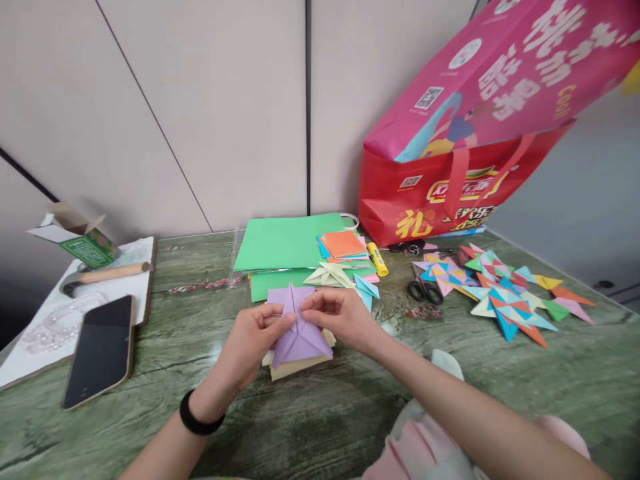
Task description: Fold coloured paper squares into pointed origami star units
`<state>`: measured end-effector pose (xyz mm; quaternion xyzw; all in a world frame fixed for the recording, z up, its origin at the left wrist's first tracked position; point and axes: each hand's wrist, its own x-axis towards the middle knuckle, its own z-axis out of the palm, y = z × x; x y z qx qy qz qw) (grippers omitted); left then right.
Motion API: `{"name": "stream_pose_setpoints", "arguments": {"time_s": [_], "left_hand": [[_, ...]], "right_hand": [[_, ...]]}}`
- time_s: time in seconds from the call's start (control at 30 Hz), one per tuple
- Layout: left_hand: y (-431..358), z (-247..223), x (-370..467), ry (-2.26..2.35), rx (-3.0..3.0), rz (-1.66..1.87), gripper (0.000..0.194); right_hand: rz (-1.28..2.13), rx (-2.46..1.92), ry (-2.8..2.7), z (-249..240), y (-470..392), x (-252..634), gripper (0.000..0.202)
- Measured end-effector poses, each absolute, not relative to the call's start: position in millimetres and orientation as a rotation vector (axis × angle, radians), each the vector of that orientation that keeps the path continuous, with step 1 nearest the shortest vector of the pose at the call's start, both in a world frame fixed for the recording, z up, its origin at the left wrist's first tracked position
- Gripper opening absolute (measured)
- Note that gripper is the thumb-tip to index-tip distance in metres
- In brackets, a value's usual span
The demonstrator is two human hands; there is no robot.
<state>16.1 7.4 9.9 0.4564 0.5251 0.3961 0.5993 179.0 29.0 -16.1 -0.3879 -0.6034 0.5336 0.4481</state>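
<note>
A folded purple paper with a raised point at its top lies over a small stack of pale yellow paper. My left hand pinches its left side between thumb and fingers. From the right, my right hand has its thumb and fingertips closed on the paper's upper right part. Just behind the hands are pale green folded pieces and a light blue folded piece. Small orange squares rest on green sheets.
At the right are black scissors, a yellow glue stick and colourful folded stars. Red and pink bags stand behind. On the left lie a phone, a wooden-handled tool and an open green box.
</note>
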Motion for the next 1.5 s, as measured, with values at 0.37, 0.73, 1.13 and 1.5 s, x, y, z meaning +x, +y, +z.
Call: {"name": "stream_pose_setpoints", "arguments": {"time_s": [0.37,0.73,1.13,1.5], "left_hand": [[6.8,7.3,16.1,1.232,1.037,0.918,0.021],[8.3,7.9,11.2,1.157,0.98,0.966,0.019],[8.4,8.1,12.6,1.172,0.949,1.135,0.018],[9.6,6.3,11.2,1.213,0.949,1.285,0.018]], "right_hand": [[1.238,-0.973,-1.646,-11.0,26.8,181.5,0.009],[1.248,-0.822,-1.794,-5.5,27.5,189.1,0.022],[1.423,-0.875,-1.55,-4.3,26.2,182.1,0.012],[1.493,-0.917,-1.58,-12.6,31.3,185.0,0.012]]}}
